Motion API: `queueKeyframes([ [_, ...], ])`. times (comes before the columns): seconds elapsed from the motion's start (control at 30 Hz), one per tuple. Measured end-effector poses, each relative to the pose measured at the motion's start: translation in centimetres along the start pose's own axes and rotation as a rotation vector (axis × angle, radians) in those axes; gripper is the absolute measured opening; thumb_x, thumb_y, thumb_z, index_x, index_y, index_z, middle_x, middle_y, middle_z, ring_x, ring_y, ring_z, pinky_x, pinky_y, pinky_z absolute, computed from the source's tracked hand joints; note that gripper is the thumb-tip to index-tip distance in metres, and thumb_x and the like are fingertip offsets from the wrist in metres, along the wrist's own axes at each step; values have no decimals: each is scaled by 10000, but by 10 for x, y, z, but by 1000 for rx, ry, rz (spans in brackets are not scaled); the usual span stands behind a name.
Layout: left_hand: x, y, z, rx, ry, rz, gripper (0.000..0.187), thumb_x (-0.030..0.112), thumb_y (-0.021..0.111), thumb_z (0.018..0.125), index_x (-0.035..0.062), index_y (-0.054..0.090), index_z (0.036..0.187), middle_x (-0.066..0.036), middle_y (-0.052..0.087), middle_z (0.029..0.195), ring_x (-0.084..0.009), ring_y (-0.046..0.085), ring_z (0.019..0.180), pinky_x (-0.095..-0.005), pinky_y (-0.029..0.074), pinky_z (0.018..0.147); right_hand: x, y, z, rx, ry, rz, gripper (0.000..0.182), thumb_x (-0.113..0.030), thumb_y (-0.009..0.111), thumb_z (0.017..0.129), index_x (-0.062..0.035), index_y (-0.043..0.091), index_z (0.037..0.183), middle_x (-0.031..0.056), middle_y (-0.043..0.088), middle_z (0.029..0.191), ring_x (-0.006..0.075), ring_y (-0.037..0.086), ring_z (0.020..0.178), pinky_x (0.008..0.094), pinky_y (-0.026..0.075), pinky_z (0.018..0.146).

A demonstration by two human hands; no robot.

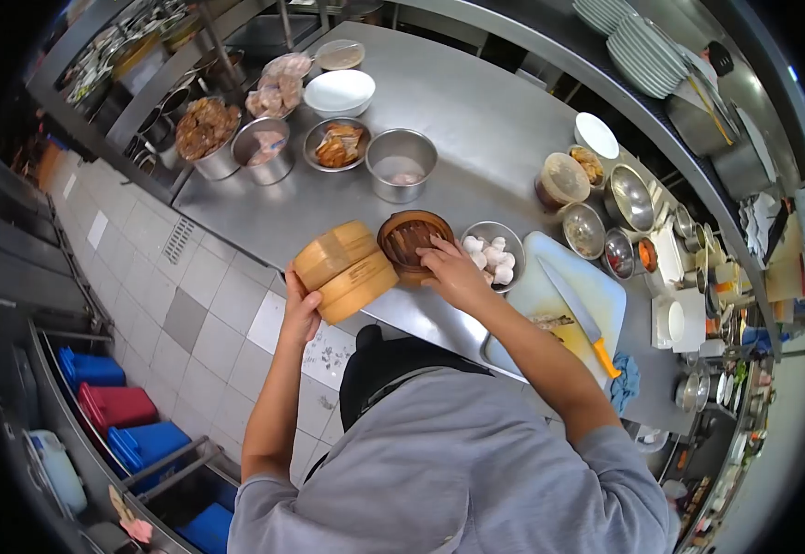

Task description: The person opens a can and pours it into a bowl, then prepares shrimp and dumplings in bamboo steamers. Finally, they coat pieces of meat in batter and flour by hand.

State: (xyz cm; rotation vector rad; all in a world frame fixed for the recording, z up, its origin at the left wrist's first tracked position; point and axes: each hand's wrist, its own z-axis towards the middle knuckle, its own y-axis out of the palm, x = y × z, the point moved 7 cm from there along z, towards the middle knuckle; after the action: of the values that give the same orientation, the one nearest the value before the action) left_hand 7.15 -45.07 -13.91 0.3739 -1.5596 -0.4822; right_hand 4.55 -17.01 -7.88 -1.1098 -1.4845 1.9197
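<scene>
My left hand (301, 312) is closed on the side of a light bamboo steamer (345, 268), tilted and raised over the counter's front edge. It looks like two round tiers fitted together. Right beside it is a darker bamboo steamer basket (414, 242) with a slatted bottom, and I see no food in it. My right hand (453, 274) grips that basket's right rim, fingers reaching over the inside. A metal bowl of white mushrooms (498, 255) sits just right of this hand. Under my right forearm lies a cutting board (550, 268) carrying a knife with an orange handle (605, 357).
Behind the steamers stand a deep metal pot (402, 164), a bowl of brown pieces (340, 146), a pot with pale meat (262, 152) and a white bowl (340, 92). More bowls and a lidded tub (563, 179) line the right. A blue cloth (625, 380) lies near the knife.
</scene>
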Motion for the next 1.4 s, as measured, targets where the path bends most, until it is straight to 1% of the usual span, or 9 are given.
queueKeyframes([
  [0.2,1,35,-17,85,558,1056,654,193,905,673,92,464,1145,-210,207,1565,-378,391,1361,-444,398,1084,18,42,-10,-24,103,-20,653,-219,722,813,-107,455,1398,135,493,1439,356,369,1404,548,230,1163],
  [0.4,23,68,-6,33,533,1093,396,172,846,742,30,525,926,-239,352,1506,-411,453,1296,-451,404,1053,4,25,-18,23,118,47,854,-238,756,784,-134,317,1509,177,421,1484,339,360,1408,529,232,1166],
  [0.53,54,25,32,169,476,1392,369,198,812,779,18,550,967,-221,488,1407,-414,502,1213,-453,407,1032,2,28,-17,88,134,86,867,-258,766,783,-154,313,1516,163,397,1500,348,367,1397,528,251,1156],
  [0.73,12,-7,73,-102,60,1575,500,344,776,797,18,597,1132,-225,506,1388,-445,452,1268,-487,349,1080,-20,32,-18,81,47,104,724,-269,728,813,-162,422,1461,130,414,1492,353,349,1404,550,263,1136],
  [0.87,31,77,56,-170,445,1946,528,347,784,756,39,619,1153,-232,510,1366,-472,347,1359,-579,243,1136,-19,32,-25,194,121,70,510,-239,712,809,-133,599,1295,110,492,1410,335,369,1382,535,308,1089],
  [0.93,19,87,67,-263,591,1975,515,345,793,733,48,628,1120,-205,552,1309,-445,366,1349,-618,277,1092,-8,9,-19,355,209,-62,510,-181,678,807,-96,580,1300,130,512,1372,354,389,1366,511,316,1105],
  [1.0,-22,67,88,-492,260,1891,588,342,787,741,57,570,1207,-179,606,1225,-397,464,1278,-595,338,1046,15,21,-5,313,285,-168,414,-140,609,836,-83,611,1246,119,594,1258,310,487,1280,527,309,1110],
  [1.17,-35,129,105,-639,241,1804,872,496,765,765,45,384,1408,-207,694,857,-354,693,683,-438,547,578,45,42,15,174,229,73,340,-101,585,839,-101,652,1172,104,660,1084,277,607,1089,497,391,1054],
  [1.4,13,230,137,-1015,233,1923,764,560,735,766,116,534,1355,-149,726,888,-335,702,886,-434,552,751,49,-42,-77,445,451,597,273,-108,610,931,-66,649,1198,127,688,1077,236,656,1025,335,499,905],
])
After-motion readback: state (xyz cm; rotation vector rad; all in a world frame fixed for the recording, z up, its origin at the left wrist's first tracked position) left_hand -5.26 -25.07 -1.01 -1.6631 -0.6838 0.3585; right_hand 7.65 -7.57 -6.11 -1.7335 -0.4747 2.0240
